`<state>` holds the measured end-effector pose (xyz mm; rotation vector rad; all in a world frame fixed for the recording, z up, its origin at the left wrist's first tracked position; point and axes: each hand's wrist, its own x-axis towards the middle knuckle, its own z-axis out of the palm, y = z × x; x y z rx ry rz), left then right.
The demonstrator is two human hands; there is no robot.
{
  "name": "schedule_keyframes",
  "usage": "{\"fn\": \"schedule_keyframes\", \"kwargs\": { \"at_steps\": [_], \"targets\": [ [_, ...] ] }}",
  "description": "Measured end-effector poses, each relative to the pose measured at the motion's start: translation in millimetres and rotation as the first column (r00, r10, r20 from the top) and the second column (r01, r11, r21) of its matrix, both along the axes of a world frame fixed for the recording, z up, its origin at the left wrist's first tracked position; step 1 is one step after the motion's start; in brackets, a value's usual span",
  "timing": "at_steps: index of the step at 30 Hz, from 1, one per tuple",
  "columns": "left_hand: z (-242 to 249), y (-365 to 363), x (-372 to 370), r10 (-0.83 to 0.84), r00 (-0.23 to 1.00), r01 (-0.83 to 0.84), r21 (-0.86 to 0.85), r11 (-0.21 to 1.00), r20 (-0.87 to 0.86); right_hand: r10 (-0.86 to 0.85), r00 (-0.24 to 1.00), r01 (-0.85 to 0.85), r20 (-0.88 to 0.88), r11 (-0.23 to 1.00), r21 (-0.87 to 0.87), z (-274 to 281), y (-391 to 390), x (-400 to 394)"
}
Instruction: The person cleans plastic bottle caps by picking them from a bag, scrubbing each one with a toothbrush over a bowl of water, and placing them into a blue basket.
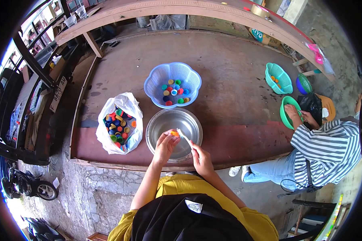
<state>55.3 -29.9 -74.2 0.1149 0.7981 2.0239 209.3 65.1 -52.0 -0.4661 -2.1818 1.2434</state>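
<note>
My left hand [165,146] pinches an orange bottle cap [174,133] above a round metal basin [150,145]. In my right hand [202,160] is a white toothbrush [185,137], its bristle end beside the cap. The basin stands at the table's near edge, partly covered by both hands. Just behind it, a blue scalloped plastic basket [153,82] holds several bottle caps of mixed colours, spread over its bottom. To the left sits an open white plastic bag [103,138], full of more coloured caps [118,123].
At the right a person in a striped shirt [328,142] works over a green bowl [285,112]. Behind that bowl stands a teal basket [286,78] with orange caps, near a black plastic bag [311,105]. A wooden beam [157,11] spans the table's [229,72] far side.
</note>
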Motion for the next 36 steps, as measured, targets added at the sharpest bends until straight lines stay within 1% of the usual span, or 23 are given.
{"fn": "schedule_keyframes", "kwargs": {
  "at_steps": [3,6,8,9,11,12,13,15,16,17,19,20,23,24,26,27,28,29,30,31,32,33,36],
  "targets": [
    [4,7,3,0.060,0.980,-0.087,-0.138,0.987,-0.189,0.008,1.000,-0.008,-0.005,1.000,0.026,-7,3,-1],
    [2,8,-5,-0.027,0.957,-0.039,-0.220,0.975,-0.290,0.001,1.000,-0.004,0.030,0.995,0.098,-5,11,-3],
    [1,9,-6,-0.026,0.881,-0.101,-0.241,0.965,-0.473,-0.030,0.998,0.020,0.053,0.985,0.171,5,18,-4],
    [0,9,-5,-0.029,0.830,-0.132,-0.247,0.960,-0.557,0.008,0.990,-0.038,0.138,0.976,0.215,8,21,-3],
    [-1,7,-8,-0.064,0.805,-0.082,-0.217,0.973,-0.590,0.067,0.950,-0.159,0.306,0.945,0.285,15,26,-3],
    [3,7,-7,-0.066,0.785,-0.072,-0.195,0.978,-0.616,0.053,0.979,-0.107,0.198,0.955,0.276,13,32,-8],
    [8,7,-7,-0.066,0.767,-0.062,-0.175,0.983,-0.638,0.047,0.981,-0.099,0.191,0.958,0.270,15,41,-11],
    [17,5,-8,-0.122,0.759,-0.041,-0.234,0.971,-0.639,0.042,0.982,-0.089,0.184,0.964,0.251,19,58,-16],
    [19,4,-11,-0.166,0.750,-0.031,-0.285,0.958,-0.641,0.079,0.993,-0.095,0.084,0.974,0.204,23,59,-17],
    [20,3,-12,-0.209,0.741,-0.022,-0.335,0.942,-0.638,0.114,0.987,-0.136,0.115,0.970,0.201,28,57,-16],
    [17,2,-12,-0.196,0.758,-0.003,-0.304,0.953,-0.622,0.179,0.968,-0.211,0.174,0.959,0.189,33,49,-12],
    [15,2,-13,-0.192,0.765,0.010,-0.287,0.958,-0.615,0.160,0.976,-0.181,0.147,0.974,0.140,22,49,-14],
    [6,6,-10,-0.102,0.795,-0.022,-0.196,0.980,-0.598,0.086,0.957,-0.124,0.277,0.984,0.125,26,55,-16],
    [1,6,-12,-0.067,0.784,-0.045,-0.164,0.985,-0.617,0.092,0.984,-0.107,0.152,0.990,0.094,24,53,-18],
    [-8,6,-13,0.004,0.765,-0.088,-0.099,0.991,-0.644,0.118,0.985,-0.128,0.125,0.989,0.072,22,42,-16],
    [-6,7,-13,-0.019,0.826,-0.090,-0.166,0.982,-0.563,0.129,0.986,-0.136,0.110,0.989,0.064,22,37,-16],
    [-3,8,-13,-0.036,0.879,-0.085,-0.231,0.969,-0.475,0.149,0.979,-0.160,0.137,0.984,0.073,12,33,-18],
    [-2,9,-12,-0.047,0.925,-0.073,-0.298,0.952,-0.378,0.114,0.975,-0.129,0.192,0.990,0.064,7,30,-23],
    [-17,18,-10,-0.009,0.906,-0.153,-0.348,0.925,-0.423,0.084,0.964,-0.100,0.253,0.994,0.052,4,24,-27],
    [-29,24,-16,-0.018,0.883,-0.137,-0.293,0.946,-0.469,0.053,0.950,-0.071,0.308,0.996,0.047,1,22,-31],
    [-39,26,-17,-0.033,0.827,-0.177,-0.315,0.932,-0.562,0.036,0.969,-0.066,0.244,0.991,0.116,-5,25,-35],
    [-33,28,-17,-0.052,0.762,-0.222,-0.336,0.916,-0.645,0.027,0.962,-0.076,0.270,0.982,0.173,-4,26,-33],
    [-6,24,-24,-0.231,0.406,-0.334,-0.379,0.863,-0.884,0.009,0.943,-0.116,0.333,0.946,0.302,2,32,-27]
  ]
}}
